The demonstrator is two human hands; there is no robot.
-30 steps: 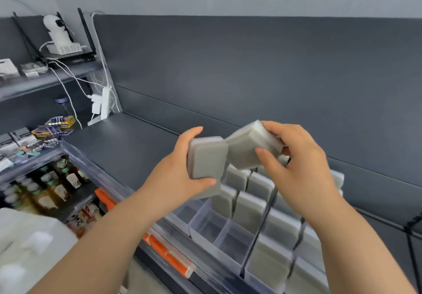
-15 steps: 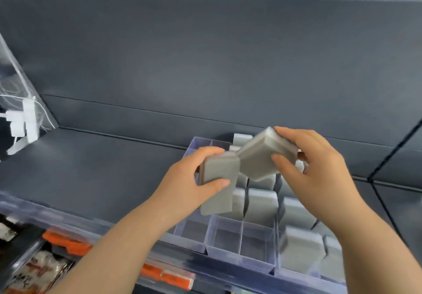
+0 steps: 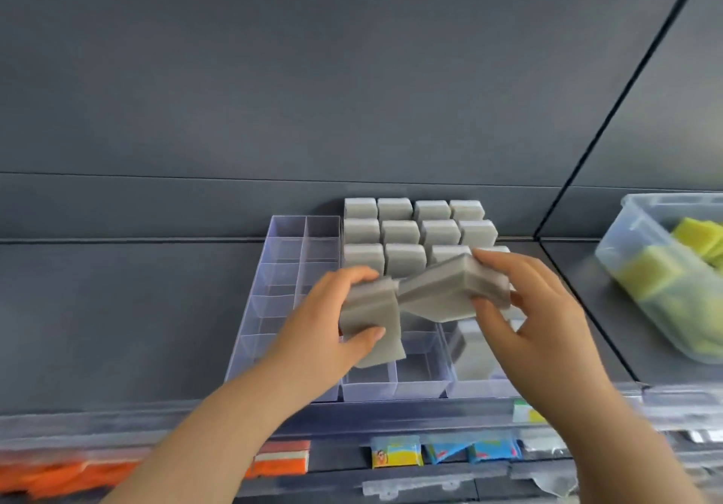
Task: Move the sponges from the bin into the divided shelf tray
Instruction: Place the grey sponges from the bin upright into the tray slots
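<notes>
Placing step: left hand [image 3: 324,333] pinches sponge [image 3: 373,319], right hand [image 3: 544,319] grips second sponge [image 3: 442,292] above tray [image 3: 250,331]; next: lower into 6 o'clock cells [image 3: 420,364], seemingly empty.

L sponge [image 3: 371,316], grey block, is gripped in my L hand [image 3: 324,331], near upright over the tray's middle. R sponge [image 3: 442,292], same grey, is in my R hand [image 3: 536,316], tilted, its corner touching the L one. Clear divided tray [image 3: 274,269]: stored sponges [image 3: 399,233] stand upright in rows at back-right, front sponge [image 3: 473,351] sits at the front-right corner, L cells are bare.
</notes>
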